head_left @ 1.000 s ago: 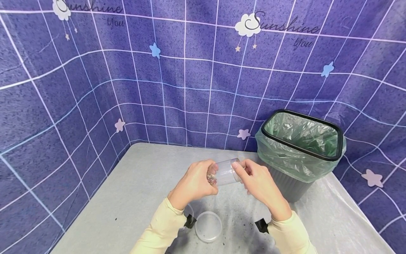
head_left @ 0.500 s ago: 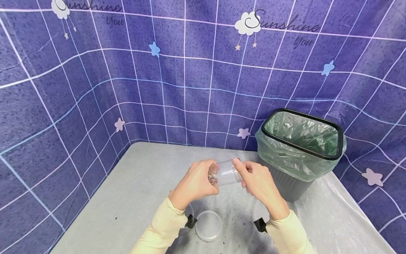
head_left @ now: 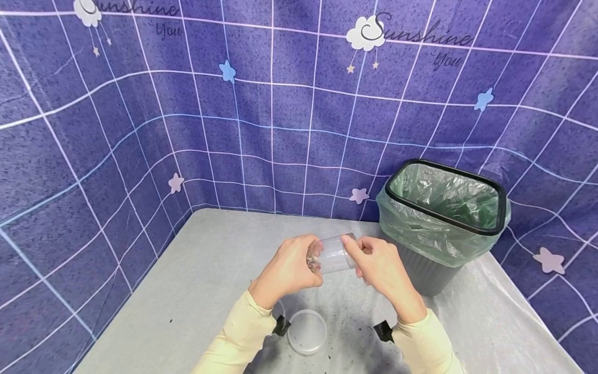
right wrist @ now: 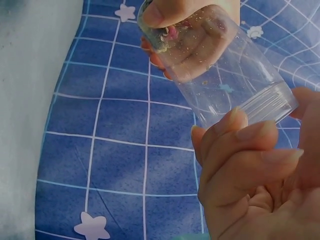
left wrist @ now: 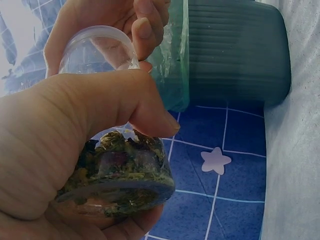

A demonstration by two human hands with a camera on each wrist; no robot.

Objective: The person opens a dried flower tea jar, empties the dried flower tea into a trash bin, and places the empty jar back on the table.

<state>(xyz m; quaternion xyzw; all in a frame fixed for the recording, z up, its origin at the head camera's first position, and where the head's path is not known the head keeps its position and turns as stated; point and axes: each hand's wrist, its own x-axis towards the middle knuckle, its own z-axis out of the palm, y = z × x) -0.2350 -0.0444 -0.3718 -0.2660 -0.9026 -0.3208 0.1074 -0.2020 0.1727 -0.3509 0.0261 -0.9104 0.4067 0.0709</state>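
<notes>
A clear plastic jar is tilted nearly onto its side above the table. Dried herbs and flower pieces have gathered at its base, and small bits cling to the inner wall. My left hand grips the base end, thumb across the front. At the other end is the threaded neck, where the thumb and fingertips of my right hand hold on from either side. A round translucent lid lies on the table below. Beside it a second clear round piece is mostly hidden by my left sleeve.
A grey trash bin with a black rim and a green liner bag stands to the right, close beyond my right hand. Dark crumbs dot the grey table. A purple-blue grid-patterned curtain runs along the back and sides.
My right thumb and fingers have shifted a little on the jar's neck, the fingers drawing in closer around it. The left hand and the jar stay nearly in place.
</notes>
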